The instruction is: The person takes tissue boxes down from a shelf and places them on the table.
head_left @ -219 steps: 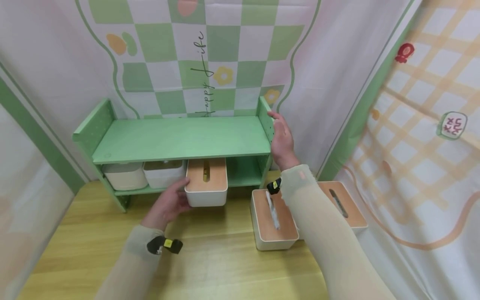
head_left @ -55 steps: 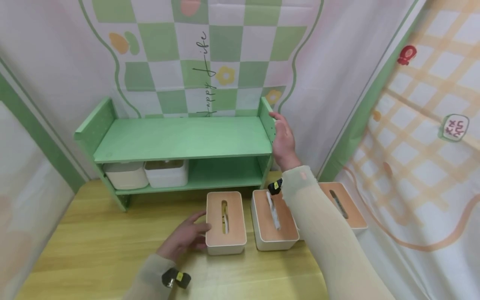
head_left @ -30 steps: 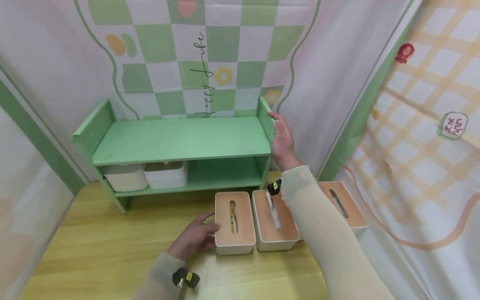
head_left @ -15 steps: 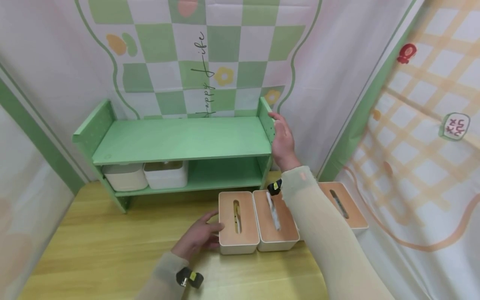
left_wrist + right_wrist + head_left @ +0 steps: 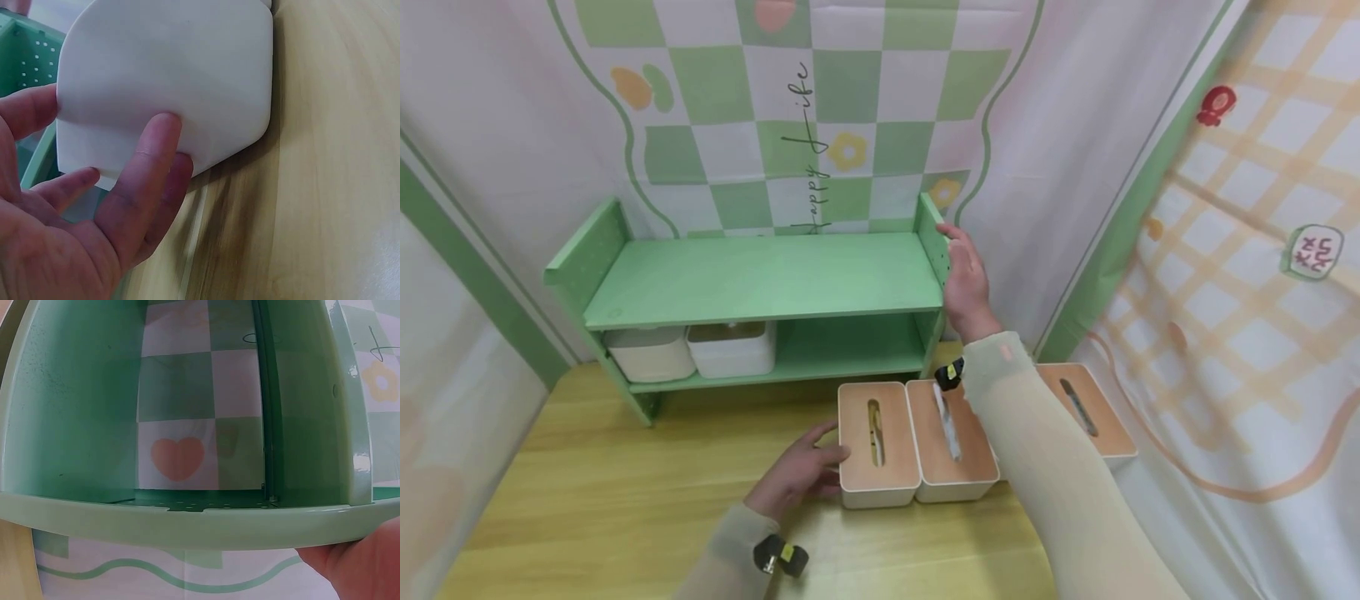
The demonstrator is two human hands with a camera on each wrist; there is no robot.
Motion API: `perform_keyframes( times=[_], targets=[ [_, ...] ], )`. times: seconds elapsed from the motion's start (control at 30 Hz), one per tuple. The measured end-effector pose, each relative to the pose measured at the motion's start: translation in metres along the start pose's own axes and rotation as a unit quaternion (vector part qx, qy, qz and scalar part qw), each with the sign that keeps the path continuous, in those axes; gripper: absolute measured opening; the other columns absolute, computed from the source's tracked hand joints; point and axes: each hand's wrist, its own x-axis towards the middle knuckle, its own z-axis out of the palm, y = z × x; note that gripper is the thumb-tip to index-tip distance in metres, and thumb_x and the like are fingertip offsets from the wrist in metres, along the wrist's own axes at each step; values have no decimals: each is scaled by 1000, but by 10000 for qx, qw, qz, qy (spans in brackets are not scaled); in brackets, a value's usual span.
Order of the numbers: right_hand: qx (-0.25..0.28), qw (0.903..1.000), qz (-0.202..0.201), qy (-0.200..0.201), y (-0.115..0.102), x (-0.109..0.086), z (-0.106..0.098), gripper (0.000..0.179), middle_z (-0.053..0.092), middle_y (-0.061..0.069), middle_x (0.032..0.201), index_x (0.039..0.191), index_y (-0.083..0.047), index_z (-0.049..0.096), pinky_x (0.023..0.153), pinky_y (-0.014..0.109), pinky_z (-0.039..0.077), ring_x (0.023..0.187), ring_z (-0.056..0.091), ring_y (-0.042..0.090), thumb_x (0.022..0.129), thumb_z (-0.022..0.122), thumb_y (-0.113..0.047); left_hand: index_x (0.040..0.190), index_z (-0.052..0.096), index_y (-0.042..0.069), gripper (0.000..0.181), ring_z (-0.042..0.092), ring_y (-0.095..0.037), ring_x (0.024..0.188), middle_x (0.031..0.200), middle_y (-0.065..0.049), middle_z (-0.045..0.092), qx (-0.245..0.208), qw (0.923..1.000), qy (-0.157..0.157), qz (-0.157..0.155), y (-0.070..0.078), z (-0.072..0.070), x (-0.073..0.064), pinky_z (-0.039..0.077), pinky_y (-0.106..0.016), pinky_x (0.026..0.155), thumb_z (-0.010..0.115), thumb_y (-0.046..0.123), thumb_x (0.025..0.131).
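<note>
In the head view, my left hand (image 5: 801, 471) touches the left side of a white tissue box (image 5: 856, 433) with a wood-tone slotted lid. Its fingers are fairly straight, and the left wrist view has the fingertips against the box's smooth white wall (image 5: 169, 62). Right alongside stands a second tissue box (image 5: 928, 437), pale tissue poking from its slot. My right hand (image 5: 966, 287) rests with extended fingers along the right end panel of the green shelf (image 5: 767, 275). Only part of this hand shows in the right wrist view, at the edge of the shelf panel (image 5: 181, 525).
A third tissue box (image 5: 1105, 421) stands farther right, partly behind my right forearm. On the lower shelf level, at the left, sit a lidded cream box (image 5: 651, 358) and a white open-topped bin (image 5: 737, 357). Patterned curtains (image 5: 1247, 333) surround the wooden table (image 5: 587, 500).
The left tissue box came out of the lower shelf onto the table, then slid right under my left hand until beside the second box. My right hand has stayed on the shelf end.
</note>
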Motion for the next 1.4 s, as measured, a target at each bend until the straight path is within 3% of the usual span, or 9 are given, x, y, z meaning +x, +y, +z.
perform_keyframes(
  times=[0.27,0.7,0.83,1.0,1.1,1.13,1.23,1.3,1.4],
  targets=[
    [37,10000,-39,50,33,19,-1,49,28,-1,161,150,-23,43,116,44,18,144,21,10,109,20,-35,157,29,13,76,70,-36,83,98,-19,70,14,10000,-17,-27,1,0,-2,59,-45,70,69,19,94],
    [84,9999,-76,107,37,20,-1,48,30,-10,157,148,-30,45,114,44,22,140,26,10,107,23,-44,157,29,13,78,71,-35,81,103,-21,65,203,9998,-53,10,4,-1,-4,59,-48,71,71,22,92],
    [26,9998,-159,134,39,21,-2,50,31,-9,158,148,-29,46,115,42,20,141,24,6,107,21,-45,156,33,12,75,69,-33,78,104,-20,62,769,9970,26,68,6,-1,-6,58,-49,68,71,31,93],
    [41,9998,-149,117,41,21,-2,50,31,-6,159,148,-28,46,116,42,18,141,22,4,107,21,-44,154,35,8,74,62,-36,81,106,-19,59,1872,9817,290,208,19,-5,-16,56,-48,69,59,49,98],
    [81,9999,-133,73,41,20,-1,50,30,-7,159,148,-28,45,116,42,18,141,22,5,107,22,-45,153,36,7,71,62,-37,98,122,-20,59,2761,9566,606,707,37,-14,-28,55,-53,79,49,53,101],
    [89,9998,-136,63,41,20,-1,50,30,-8,159,148,-29,45,116,42,18,141,22,5,107,22,-46,152,37,6,69,61,-38,103,128,-20,58,3062,9443,737,952,44,-18,-32,53,-54,83,47,53,102],
    [78,9999,-88,24,39,20,-1,51,29,-13,158,149,-30,44,116,42,18,141,21,4,107,21,-48,152,37,2,67,51,-38,125,145,-19,48,4028,8894,1225,1780,64,-31,-42,43,-54,102,43,49,104],
    [79,9999,-61,17,38,20,-1,51,29,-14,157,149,-31,44,116,42,18,141,21,4,107,21,-48,151,36,-2,64,42,-41,133,151,-22,41,4414,8567,1407,2266,75,-39,-48,34,-55,108,44,42,106],
    [98,9999,-66,-4,36,20,-1,50,28,-9,159,150,-28,43,116,42,18,142,20,6,108,21,-45,151,33,-7,62,29,-40,142,155,-24,31,5058,7963,1645,2881,90,-51,-54,23,-53,115,45,35,106]
  ],
)
